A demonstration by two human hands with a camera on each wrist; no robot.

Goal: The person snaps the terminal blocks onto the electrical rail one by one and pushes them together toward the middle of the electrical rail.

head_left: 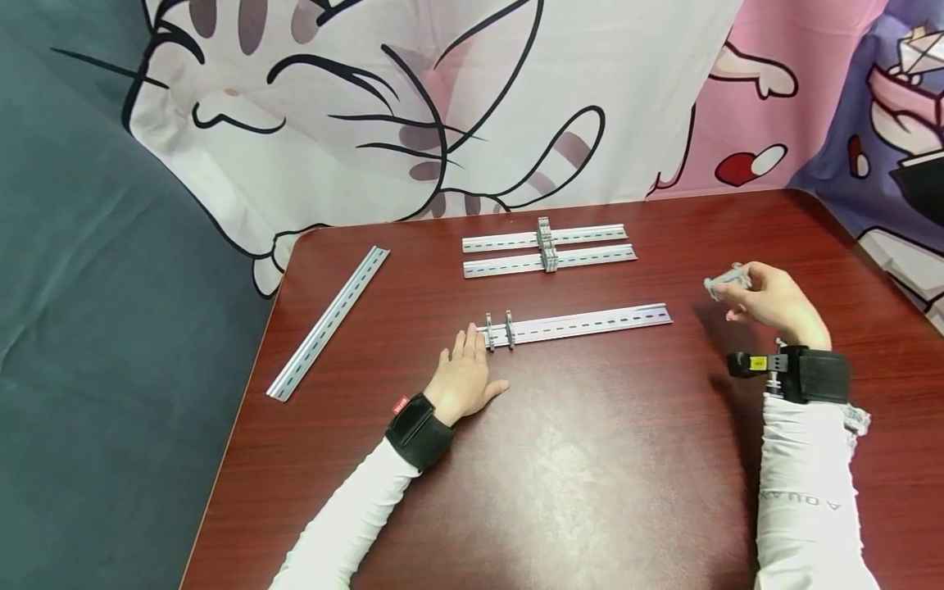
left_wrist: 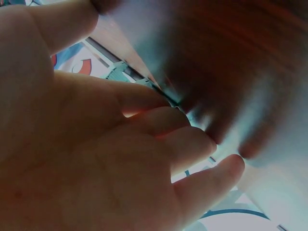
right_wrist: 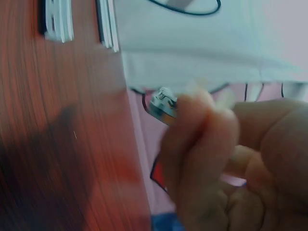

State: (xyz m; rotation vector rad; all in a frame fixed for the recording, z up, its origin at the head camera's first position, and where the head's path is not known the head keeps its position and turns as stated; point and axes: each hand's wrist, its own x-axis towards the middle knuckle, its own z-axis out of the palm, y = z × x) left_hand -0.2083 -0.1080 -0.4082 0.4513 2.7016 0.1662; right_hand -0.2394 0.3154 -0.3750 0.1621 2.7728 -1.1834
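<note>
My left hand [head_left: 459, 383] lies palm down with straight fingers, its fingertips at the left end of a slotted metal DIN rail [head_left: 597, 324]. Two thin grey terminal blocks [head_left: 509, 329] stand upright on this rail, close by those fingertips. Over the right side of the table, my right hand [head_left: 787, 307] pinches a small grey terminal block [head_left: 726, 281] between thumb and fingers, right of the rail's far end. Seen from the right wrist, one end of that block [right_wrist: 162, 103] pokes out past the fingertips; the rest is hidden.
Two parallel rails, the rear one [head_left: 590, 234] and the nearer one [head_left: 509, 265], lie farther back with several upright blocks [head_left: 546, 246] across their middles. A bare rail [head_left: 328, 324] lies slanted at the left. A printed cloth [head_left: 516, 106] hangs behind the brown table [head_left: 590, 459].
</note>
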